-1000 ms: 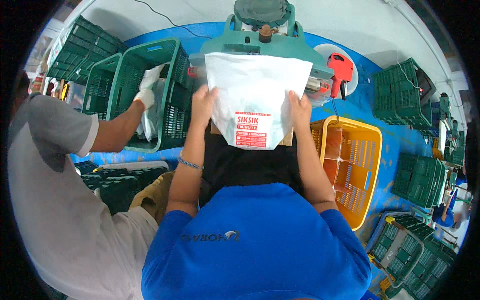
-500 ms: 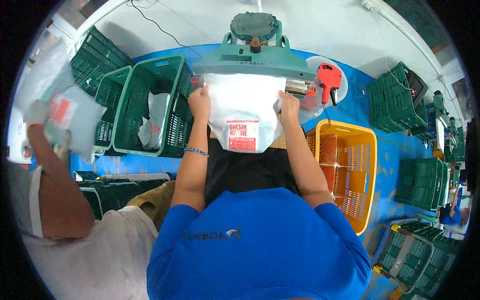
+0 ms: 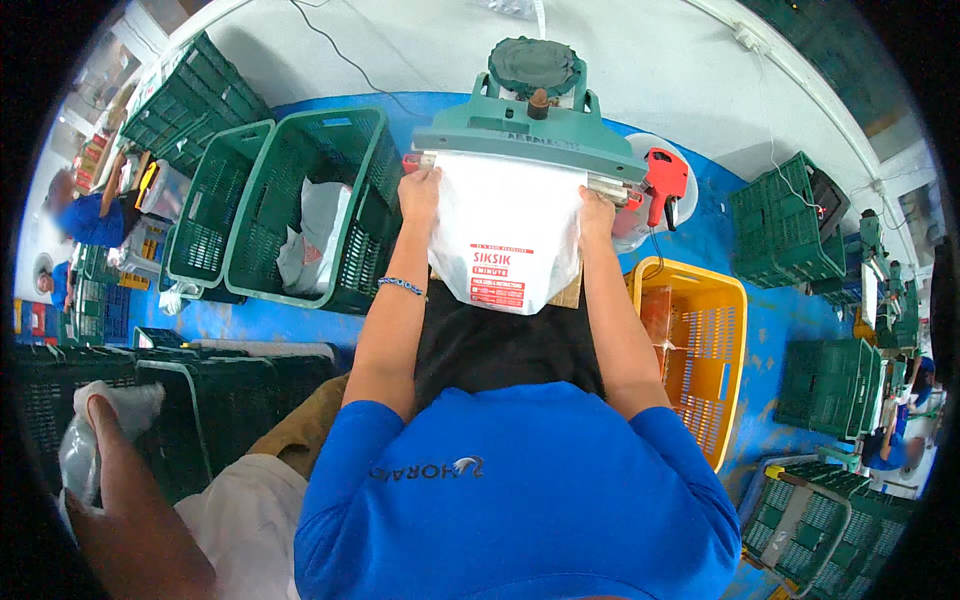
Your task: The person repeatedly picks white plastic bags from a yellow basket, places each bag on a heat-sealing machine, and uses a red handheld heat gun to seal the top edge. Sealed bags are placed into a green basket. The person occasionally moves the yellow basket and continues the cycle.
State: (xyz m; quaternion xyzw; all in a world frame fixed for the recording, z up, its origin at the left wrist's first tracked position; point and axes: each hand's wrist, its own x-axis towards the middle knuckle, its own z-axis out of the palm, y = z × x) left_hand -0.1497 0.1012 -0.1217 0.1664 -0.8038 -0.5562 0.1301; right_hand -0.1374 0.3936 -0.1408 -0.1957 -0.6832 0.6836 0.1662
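Note:
A white plastic pouch (image 3: 505, 215) with red print hangs from the jaws of a green bar sealer (image 3: 530, 142), its top edge up at the jaw line. My left hand (image 3: 419, 195) is closed on the pouch's upper left corner. On the other side, my right hand (image 3: 597, 212) grips the upper right corner. The pouch spreads between both hands, and its lower end hangs over my dark-clad lap. What lies inside the sealer's jaws is hidden.
At right stand a red hand-held gun with a cord (image 3: 667, 178) and a yellow crate (image 3: 738, 350) holding reddish packs. Left of the sealer, a green crate (image 3: 262, 215) holds grey-white pouches (image 3: 318, 235). A co-worker's arm (image 3: 140, 510), with a clear plastic bag, is at lower left.
The co-worker's arm has swung down and back at the left, and the grey-white pouch it held is out of view. My hands keep their grip; the whole view has shifted slightly.

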